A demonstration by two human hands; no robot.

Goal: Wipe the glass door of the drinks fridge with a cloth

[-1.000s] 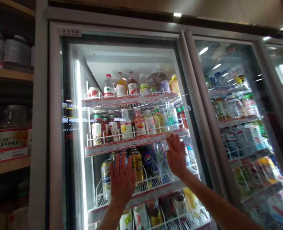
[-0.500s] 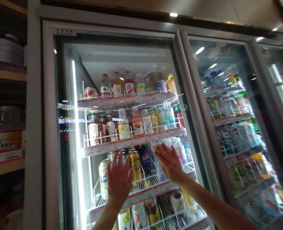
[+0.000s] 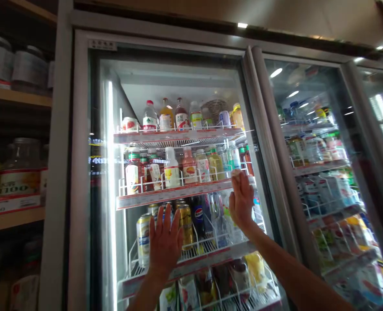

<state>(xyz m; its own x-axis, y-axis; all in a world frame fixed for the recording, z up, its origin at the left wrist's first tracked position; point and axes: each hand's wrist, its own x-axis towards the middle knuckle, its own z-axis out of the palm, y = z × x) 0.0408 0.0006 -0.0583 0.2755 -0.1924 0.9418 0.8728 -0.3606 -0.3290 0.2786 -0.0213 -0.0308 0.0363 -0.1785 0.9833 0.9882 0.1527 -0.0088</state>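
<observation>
The closed glass door [image 3: 178, 65] of a drinks fridge fills the middle of the head view. My left hand [image 3: 166, 246] is open with fingers spread, on or close to the glass in front of the beer cans [image 3: 143, 242]. Higher up and to the right, my right hand [image 3: 242, 201] has its fingers pressed together at the glass. A small pale wad [image 3: 236, 172] shows at its fingertips; its kind cannot be made out. Behind the glass stand juice bottles [image 3: 172, 170] on the second shelf and a dark Pepsi bottle [image 3: 198, 216] below.
A metal door frame [image 3: 269, 142] divides this door from a second fridge door [image 3: 304, 95] on the right. Wooden shelves [image 3: 16, 96] with jars stand at the left. More packaged drinks [image 3: 207, 287] sit on the fridge's lower shelf.
My right hand has moved up and to the right across the glass, and its fingers now point more upward. My left hand has stayed nearly in place. The camera view has shifted slightly left.
</observation>
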